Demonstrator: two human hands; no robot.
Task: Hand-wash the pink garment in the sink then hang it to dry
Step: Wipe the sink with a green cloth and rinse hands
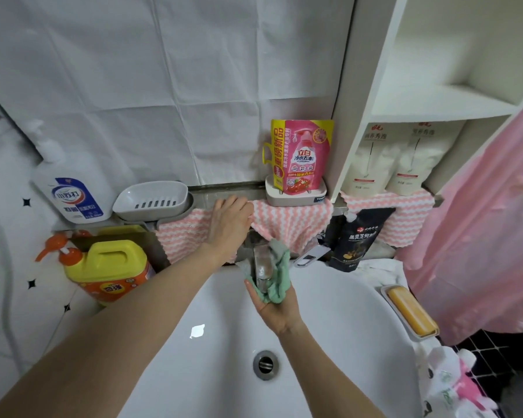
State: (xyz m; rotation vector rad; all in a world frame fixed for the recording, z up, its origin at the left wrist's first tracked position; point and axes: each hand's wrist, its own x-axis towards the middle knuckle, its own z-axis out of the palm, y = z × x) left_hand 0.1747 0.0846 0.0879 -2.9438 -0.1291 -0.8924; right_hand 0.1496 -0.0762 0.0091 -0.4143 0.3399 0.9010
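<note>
A pink-and-white zigzag cloth (287, 223) drapes over the ledge behind the white sink (338, 312). My left hand (228, 220) lies flat on this cloth just behind the metal faucet (261, 267), its fingers reaching onto the ledge. Under the spout, my right hand (277, 309) is palm up and holds a small bunched green cloth (277, 276) against the faucet. A large pink fabric (477, 236) hangs at the right edge. The sink basin holds no water, and its drain (265, 364) is uncovered.
On the ledge stand a white bottle (73, 188), a grey soap dish (153, 200) and a pink detergent pouch (302, 158). A yellow jug (109, 270) sits at the left, and a black pouch (358, 236) and a soap bar (411, 312) at the right. White shelves (435, 107) hold two pouches.
</note>
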